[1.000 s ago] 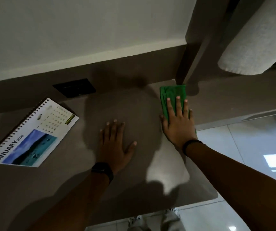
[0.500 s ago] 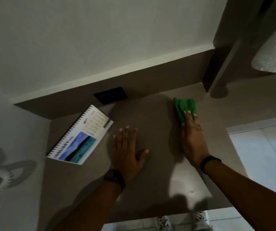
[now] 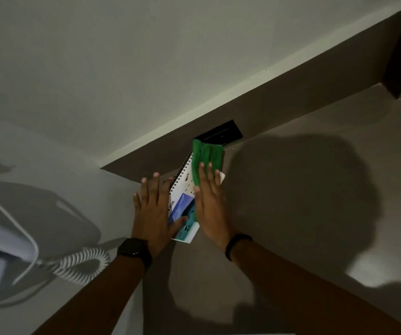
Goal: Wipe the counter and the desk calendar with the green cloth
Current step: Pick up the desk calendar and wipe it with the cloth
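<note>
Calendar stage under way, by the look of it; right hand (image 3: 210, 209) flat, fingers pressed together side by side, palm down on the green cloth (image 3: 205, 163); cloth folded, spread over the far end of the desk calendar (image 3: 182, 201), its far edge reaching just short of the black wall socket (image 3: 220, 135); no pinch on the cloth, only pressure from the fingers and palm.

Left hand (image 3: 152, 213) open, fingers spread, lying on the near-left part of the calendar and the surface (image 3: 303, 201) beside it; thumb across the blue photograph; likely steadying the calendar against the wipe.

Calendar flat in the back-left corner, spiral edge to the left, date grid at the far end under the cloth, photograph at the near end.

Progress, as judged: cloth on the calendar, so that half of the task in hand but not complete; near end with the photograph uncovered by the cloth and partly under the left hand; strip under that hand unreachable until shifted.

Surface: no streaks, crumbs or damp sheen visible in this dim light; impossible to tell wiped from unwiped; large shadows over the middle; corner beneath the calendar unreachable while it lies there.

White corded handset (image 3: 3, 240) with coiled cord (image 3: 81, 264) at lower left, blurred, well apart from both hands.
</note>
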### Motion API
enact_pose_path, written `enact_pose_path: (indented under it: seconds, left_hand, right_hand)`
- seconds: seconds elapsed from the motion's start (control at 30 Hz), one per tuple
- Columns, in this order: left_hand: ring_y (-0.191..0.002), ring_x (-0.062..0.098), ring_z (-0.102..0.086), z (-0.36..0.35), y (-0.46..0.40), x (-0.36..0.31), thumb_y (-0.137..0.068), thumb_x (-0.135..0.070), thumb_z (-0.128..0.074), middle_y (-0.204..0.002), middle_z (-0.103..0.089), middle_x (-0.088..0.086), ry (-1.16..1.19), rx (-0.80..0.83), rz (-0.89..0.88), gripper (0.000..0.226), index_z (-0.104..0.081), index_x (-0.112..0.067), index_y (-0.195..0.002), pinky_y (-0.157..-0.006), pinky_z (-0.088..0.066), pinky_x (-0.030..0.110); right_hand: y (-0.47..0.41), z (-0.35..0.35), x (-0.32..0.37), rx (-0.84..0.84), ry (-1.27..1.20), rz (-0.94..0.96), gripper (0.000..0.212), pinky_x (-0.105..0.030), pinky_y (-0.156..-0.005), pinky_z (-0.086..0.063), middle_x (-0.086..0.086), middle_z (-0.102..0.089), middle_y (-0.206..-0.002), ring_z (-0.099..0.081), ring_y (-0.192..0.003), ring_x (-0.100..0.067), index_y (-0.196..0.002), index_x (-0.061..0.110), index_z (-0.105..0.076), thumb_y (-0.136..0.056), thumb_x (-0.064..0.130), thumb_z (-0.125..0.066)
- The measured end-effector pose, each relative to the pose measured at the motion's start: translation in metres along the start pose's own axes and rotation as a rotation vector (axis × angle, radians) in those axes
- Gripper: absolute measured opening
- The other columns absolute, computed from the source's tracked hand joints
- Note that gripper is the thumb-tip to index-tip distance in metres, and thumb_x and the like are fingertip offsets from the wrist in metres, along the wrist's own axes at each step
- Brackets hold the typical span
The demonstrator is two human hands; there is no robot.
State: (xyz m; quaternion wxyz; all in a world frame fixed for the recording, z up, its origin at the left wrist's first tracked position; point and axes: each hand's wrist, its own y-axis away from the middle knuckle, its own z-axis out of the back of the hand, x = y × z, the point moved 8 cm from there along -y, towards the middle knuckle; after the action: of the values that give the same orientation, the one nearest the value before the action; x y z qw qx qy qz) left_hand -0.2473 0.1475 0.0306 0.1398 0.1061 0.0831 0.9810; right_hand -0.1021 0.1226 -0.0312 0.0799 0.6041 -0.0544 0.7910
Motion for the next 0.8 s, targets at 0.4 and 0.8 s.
enact_pose_path:
  seconds: [0.4,0.8]
  left_hand:
    - [-0.155,0.037,0.026,-0.011,-0.005,0.012,-0.074,-0.075,-0.073,-0.163,0.042,-0.005,-0.031,-0.041,-0.002,0.125,0.009,-0.036,-0.160,-0.120,0.010,0.064]
    - [-0.152,0.031,0.035,-0.012,-0.006,0.013,-0.075,-0.073,-0.072,-0.161,0.047,-0.008,-0.025,-0.032,0.003,0.124,0.012,-0.038,-0.159,-0.120,0.010,0.062]
  right_hand:
    - [-0.006,-0.034,-0.019,-0.068,-0.063,-0.014,0.063,-0.060,-0.127,-0.011,0.004,0.021,-0.171,0.027,-0.156,-0.025,-0.156,0.044,0.021,-0.104,0.060,-0.012]
    - [-0.017,-0.033,-0.019,-0.114,-0.179,-0.184,0.077,-0.060,-0.127,-0.001,0.001,0.026,-0.170,0.030,-0.154,-0.026,-0.159,0.035,0.020,-0.095,0.074,0.000]
